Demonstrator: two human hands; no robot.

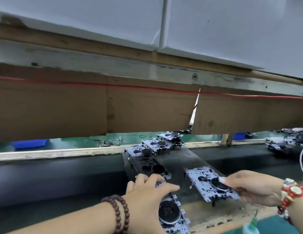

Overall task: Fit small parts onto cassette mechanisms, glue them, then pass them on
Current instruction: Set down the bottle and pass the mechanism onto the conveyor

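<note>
Dark conveyor belt (pixel 62 179) before us
Our right hand (pixel 255 190) pinches one mechanism (pixel 213 184) at three o'clock; our left hand (pixel 147 200) presses flat on another (pixel 171 215)

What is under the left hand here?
The left hand rests on the cassette mechanism nearest the camera. Its black flywheel shows below the fingers; the mechanism's far end is covered by the hand.

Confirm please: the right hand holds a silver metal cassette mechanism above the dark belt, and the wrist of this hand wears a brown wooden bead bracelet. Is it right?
One detail is wrong. In the head view the right hand does hold the silver metal cassette mechanism above the dark belt, but its wrist wears a red and white bead bracelet. The brown wooden bead bracelet is on the left wrist.
</note>
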